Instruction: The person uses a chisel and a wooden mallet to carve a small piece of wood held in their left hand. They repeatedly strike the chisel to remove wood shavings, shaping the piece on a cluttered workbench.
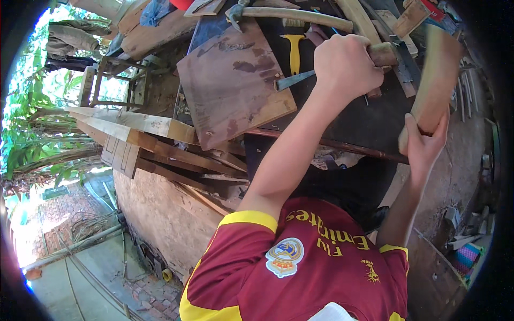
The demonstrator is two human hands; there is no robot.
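Observation:
My left hand (345, 67) is closed in a fist around a chisel (293, 81). Its metal blade sticks out to the left of the fist, and its wooden handle end shows on the right. Upright in my right hand (428, 136) is a thick piece of wood (438, 80), gripped near its lower end, its upper end smeared by motion. The wood stands a little right of the chisel handle, apart from it. Close to the blade lie a flat brown board (230, 85) and a yellow-handled paintbrush (294, 52) on the dark tabletop (348, 123).
A hammer (289, 13) with a long wooden handle lies across the table's far side. Wood strips and a hand saw (407, 67) crowd the far right. Long timber pieces (139, 131) are stacked at the left, near a wooden stool frame (115, 80).

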